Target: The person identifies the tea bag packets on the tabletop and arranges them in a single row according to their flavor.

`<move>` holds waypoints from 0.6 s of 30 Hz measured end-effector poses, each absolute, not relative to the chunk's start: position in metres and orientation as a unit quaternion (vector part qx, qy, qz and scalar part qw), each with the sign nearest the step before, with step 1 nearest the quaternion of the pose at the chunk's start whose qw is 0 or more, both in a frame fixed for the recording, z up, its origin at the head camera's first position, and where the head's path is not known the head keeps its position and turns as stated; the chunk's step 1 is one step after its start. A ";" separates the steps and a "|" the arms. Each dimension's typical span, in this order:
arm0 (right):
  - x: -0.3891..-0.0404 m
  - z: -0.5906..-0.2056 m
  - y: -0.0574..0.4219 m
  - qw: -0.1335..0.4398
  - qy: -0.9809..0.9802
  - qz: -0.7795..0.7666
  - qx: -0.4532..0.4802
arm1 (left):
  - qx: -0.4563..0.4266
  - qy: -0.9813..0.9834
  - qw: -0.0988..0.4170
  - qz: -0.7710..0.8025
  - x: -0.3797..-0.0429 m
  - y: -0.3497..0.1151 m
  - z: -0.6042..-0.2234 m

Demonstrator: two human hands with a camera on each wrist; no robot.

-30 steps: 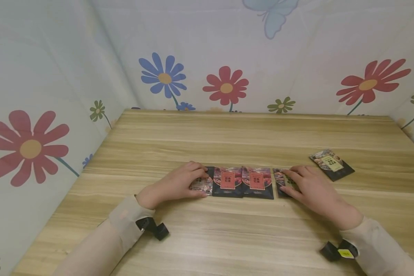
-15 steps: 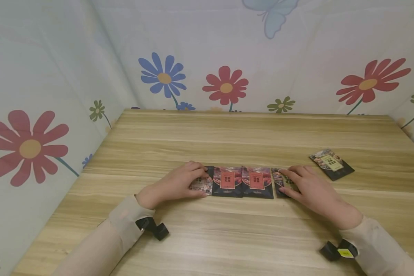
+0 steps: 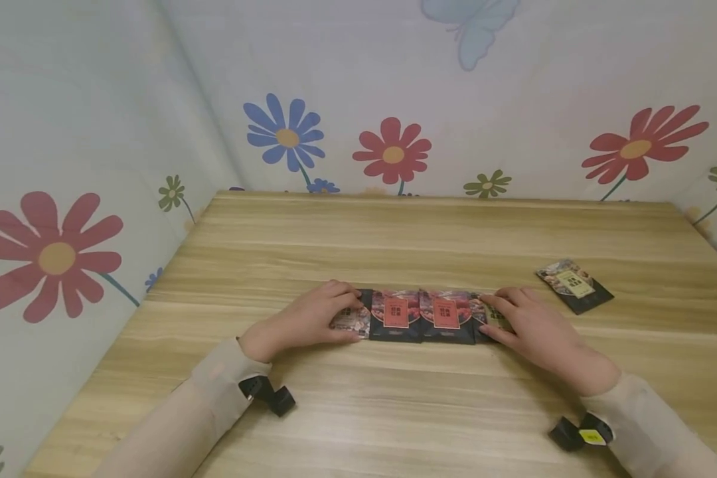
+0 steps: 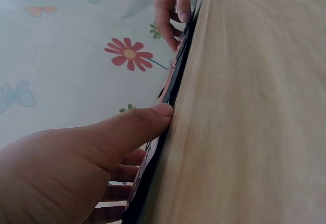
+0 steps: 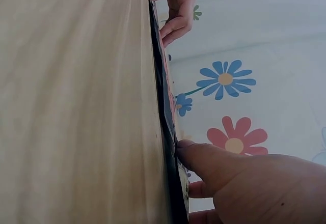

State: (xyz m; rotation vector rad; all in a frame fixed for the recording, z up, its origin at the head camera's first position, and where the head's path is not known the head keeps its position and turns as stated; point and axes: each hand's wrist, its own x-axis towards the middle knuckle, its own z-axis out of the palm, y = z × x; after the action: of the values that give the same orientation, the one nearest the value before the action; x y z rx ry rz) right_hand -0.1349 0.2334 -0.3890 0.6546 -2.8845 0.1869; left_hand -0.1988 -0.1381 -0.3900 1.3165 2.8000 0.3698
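Several flat printed sachets lie in a row on the wooden table. Two with red labels form the middle: a left one [image 3: 396,315] and a right one [image 3: 447,317]. My left hand [image 3: 311,313] rests on the sachet with a pale printed front [image 3: 351,323] at the left end, partly covering it. Its thumb lies by the near edge in the left wrist view. On the right end, my right hand [image 3: 540,328] presses a yellow-labelled sachet [image 3: 498,318], its thumb and fingertips on the front and much of it hidden. That sachet meets the red-labelled one beside it.
Another yellow-labelled sachet [image 3: 575,284] lies askew behind my right hand. The wooden table [image 3: 394,405] runs back to a flower-printed cloth wall [image 3: 526,99]. Black wrist cameras hang below both sleeves.
My right hand has slid the yellow-labelled sachet left, closing the gap to the red-labelled one. The left hand has stayed on its sachet.
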 end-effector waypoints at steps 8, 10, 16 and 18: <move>-0.134 -0.387 0.236 0.081 -0.971 0.063 0.214 | 0.427 0.896 0.015 0.119 -0.199 -0.134 -0.387; -0.134 -0.385 0.238 0.075 -0.972 0.069 0.212 | 0.428 0.896 0.013 0.118 -0.200 -0.134 -0.387; -0.137 -0.376 0.249 0.064 -0.972 0.089 0.210 | 0.429 0.896 0.006 0.118 -0.199 -0.136 -0.389; -0.139 -0.373 0.253 0.066 -0.970 0.090 0.215 | 0.429 0.895 0.004 0.118 -0.198 -0.136 -0.389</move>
State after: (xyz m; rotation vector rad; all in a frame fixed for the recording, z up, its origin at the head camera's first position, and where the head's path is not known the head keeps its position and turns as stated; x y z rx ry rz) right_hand -0.1388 0.2527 -0.3732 0.6484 -2.9259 0.2726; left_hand -0.1980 -0.1359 -0.3890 1.3450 2.8060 0.3684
